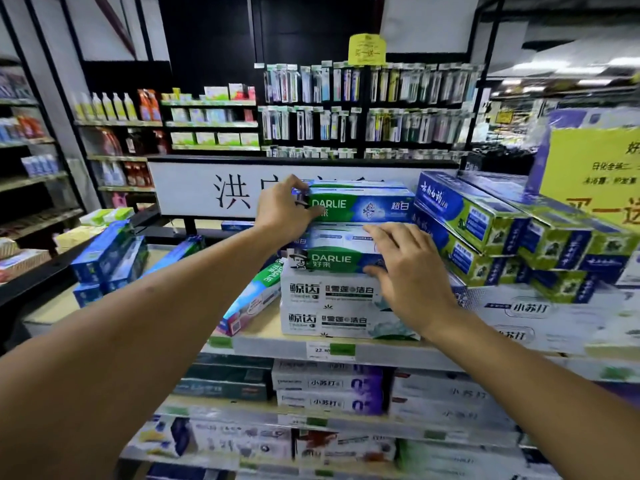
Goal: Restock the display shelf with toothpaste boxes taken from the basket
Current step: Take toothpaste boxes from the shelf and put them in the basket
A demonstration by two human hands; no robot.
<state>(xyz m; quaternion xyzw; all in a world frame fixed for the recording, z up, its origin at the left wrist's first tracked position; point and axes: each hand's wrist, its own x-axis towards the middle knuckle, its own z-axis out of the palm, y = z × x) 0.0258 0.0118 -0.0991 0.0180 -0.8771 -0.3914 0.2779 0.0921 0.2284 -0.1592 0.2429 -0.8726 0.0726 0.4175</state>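
In the middle of the frame, the left hand [287, 209] curls around the end of the top toothpaste box [367, 206]. The right hand [410, 271], fingers spread, presses the lower box [332, 261] on the display shelf [270, 348].

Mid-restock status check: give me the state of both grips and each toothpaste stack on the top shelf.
left grip: holds the left end of the top Darlie box.
right grip: fingers spread, resting on the lower Darlie box.
top Darlie box: lying flat, uppermost.
lower Darlie box: lying on the white boxes.
leaning Darlie box: tilted against the white boxes' left side.
blue-and-green boxes: stacked, to the right.
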